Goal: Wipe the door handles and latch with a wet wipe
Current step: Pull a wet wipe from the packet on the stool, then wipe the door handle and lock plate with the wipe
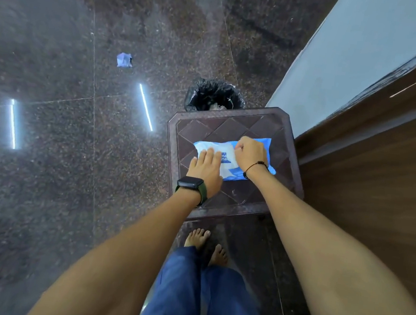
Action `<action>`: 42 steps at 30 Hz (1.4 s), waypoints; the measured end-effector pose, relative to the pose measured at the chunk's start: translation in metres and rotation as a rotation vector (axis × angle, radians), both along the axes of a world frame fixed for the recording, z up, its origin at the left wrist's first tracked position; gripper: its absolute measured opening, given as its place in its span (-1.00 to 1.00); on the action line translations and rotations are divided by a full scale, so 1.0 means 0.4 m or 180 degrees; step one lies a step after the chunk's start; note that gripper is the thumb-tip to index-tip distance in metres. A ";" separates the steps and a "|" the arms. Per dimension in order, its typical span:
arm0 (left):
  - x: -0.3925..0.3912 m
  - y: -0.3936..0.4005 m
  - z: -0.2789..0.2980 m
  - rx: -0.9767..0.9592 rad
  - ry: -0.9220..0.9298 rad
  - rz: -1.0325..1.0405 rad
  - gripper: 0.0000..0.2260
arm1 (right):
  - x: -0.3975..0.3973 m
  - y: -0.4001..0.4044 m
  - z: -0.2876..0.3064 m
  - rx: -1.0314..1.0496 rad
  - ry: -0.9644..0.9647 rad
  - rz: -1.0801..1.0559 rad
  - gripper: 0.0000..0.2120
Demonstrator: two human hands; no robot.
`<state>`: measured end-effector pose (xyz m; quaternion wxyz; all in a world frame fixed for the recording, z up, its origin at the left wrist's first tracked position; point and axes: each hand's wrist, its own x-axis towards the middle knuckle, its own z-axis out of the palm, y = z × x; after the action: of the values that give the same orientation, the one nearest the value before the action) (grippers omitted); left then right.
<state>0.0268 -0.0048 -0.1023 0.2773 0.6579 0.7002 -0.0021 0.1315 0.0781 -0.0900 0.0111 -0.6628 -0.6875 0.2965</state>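
Dark granite floor (45, 164), brown stool (231, 123), lined bin (215, 94) behind. Blue-white pack (230, 160) lay flat on stool; left hand (207, 169) pressed flat, right hand (250, 153) pinched at top.

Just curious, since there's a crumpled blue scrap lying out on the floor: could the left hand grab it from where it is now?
Probably not. The left hand rests flat on the wet wipe pack on the stool; the scrap lies well away across bare floor.
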 end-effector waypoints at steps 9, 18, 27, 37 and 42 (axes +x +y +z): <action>0.017 0.005 0.062 0.0007 -0.0116 0.0145 -0.51 | 0.022 -0.002 0.129 0.0252 0.1484 -0.0666 -0.76; 0.070 0.120 0.246 0.0268 -0.1049 0.0127 -0.73 | 0.070 -0.011 0.324 -0.0168 0.3872 -0.2126 -0.73; 0.173 0.164 0.429 0.0585 -0.1699 0.0293 -0.87 | 0.237 -0.050 0.473 0.0333 0.4926 -0.3123 -0.72; 0.580 0.124 0.663 0.0191 -0.3098 -0.0741 -0.76 | 0.588 -0.282 0.609 0.2427 0.5149 -0.4829 -0.71; 0.829 -0.013 0.762 0.0196 -0.3329 -0.1602 -0.78 | 0.738 -0.452 0.663 0.3495 0.3676 -0.5227 -0.53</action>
<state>0.3586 -0.0101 0.2026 0.5580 0.7254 0.2919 0.2777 0.4267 -0.1027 0.1753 0.8037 -0.5824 0.0241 0.1197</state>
